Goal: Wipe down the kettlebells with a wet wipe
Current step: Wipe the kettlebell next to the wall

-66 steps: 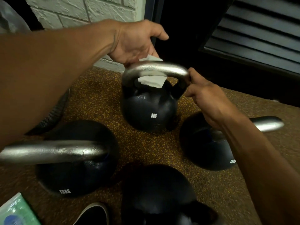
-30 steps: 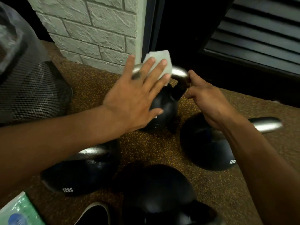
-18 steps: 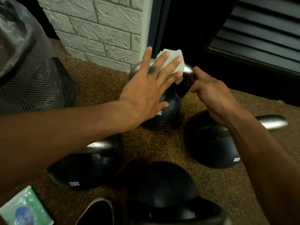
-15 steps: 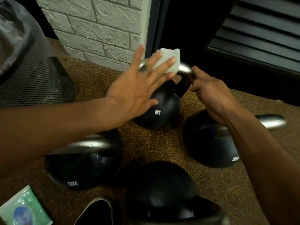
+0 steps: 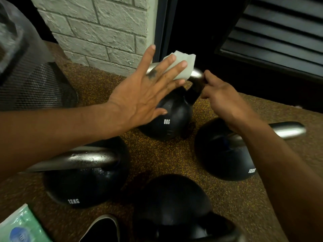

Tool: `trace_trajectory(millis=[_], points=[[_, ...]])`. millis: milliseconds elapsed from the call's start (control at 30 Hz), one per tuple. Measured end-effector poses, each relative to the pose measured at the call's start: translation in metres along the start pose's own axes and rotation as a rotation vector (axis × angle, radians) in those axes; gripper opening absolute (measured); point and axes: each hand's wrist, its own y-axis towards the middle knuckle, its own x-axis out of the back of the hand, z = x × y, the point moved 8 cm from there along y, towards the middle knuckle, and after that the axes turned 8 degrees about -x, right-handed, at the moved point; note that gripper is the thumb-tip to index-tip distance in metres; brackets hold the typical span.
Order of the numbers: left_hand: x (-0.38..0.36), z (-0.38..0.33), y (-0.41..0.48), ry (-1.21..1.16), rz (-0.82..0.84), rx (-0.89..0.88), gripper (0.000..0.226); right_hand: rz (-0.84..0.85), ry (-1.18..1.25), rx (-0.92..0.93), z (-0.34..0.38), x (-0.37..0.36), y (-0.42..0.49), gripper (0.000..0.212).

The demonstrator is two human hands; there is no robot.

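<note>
On the speckled rubber floor (image 5: 157, 163), beside a brick wall (image 5: 104, 32), the 8 kg kettlebell (image 5: 171, 116) was stood upright. The wet wipe (image 5: 181, 67) was pressed against its steel handle (image 5: 196, 73) by the flat, straightened fingers of the left hand (image 5: 145, 95). The handle's right end was gripped by the right hand (image 5: 222, 100).

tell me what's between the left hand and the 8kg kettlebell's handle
The wet wipe, pressed by the left hand against the 8KG kettlebell's handle; head view.
</note>
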Motion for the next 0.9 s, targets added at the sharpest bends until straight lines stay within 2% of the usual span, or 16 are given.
trace_trajectory(millis=[33, 100, 133, 200, 300, 533, 667, 767, 900], points=[[-0.001, -0.001, -0.002, -0.025, 0.000, 0.010, 0.087, -0.108, -0.107, 0.059, 0.009, 0.006, -0.005, 0.071], [0.000, -0.003, -0.004, -0.084, 0.001, 0.037, 0.089, -0.308, -0.269, 0.346, 0.041, 0.009, -0.025, 0.068], [0.001, -0.004, -0.005, -0.122, -0.001, 0.050, 0.090, -0.324, -0.314, 0.474, 0.051, 0.004, -0.032, 0.069], [0.002, -0.004, -0.008, -0.207, -0.001, 0.073, 0.090, -0.243, -0.406, 0.580, 0.059, -0.013, -0.031, 0.070], [0.002, -0.006, -0.018, -0.296, 0.023, 0.096, 0.091, -0.188, -0.541, 0.601, 0.058, -0.028, -0.026, 0.069], [0.014, -0.014, -0.050, -0.567, 0.266, 0.216, 0.092, -0.432, -0.830, 0.774, 0.084, -0.021, -0.026, 0.051], [0.004, 0.000, -0.048, -0.720, 0.422, 0.348, 0.093, -0.446, -0.880, 0.780, 0.103, -0.029, -0.023, 0.049], [0.001, 0.003, -0.051, -0.712, 0.435, 0.325, 0.091, -0.434, -0.904, 0.706, 0.106, -0.032, -0.016, 0.049], [-0.003, -0.001, -0.060, -0.709, 0.462, 0.292, 0.090, -0.473, -0.968, 0.744, 0.106, -0.040, -0.013, 0.052]])
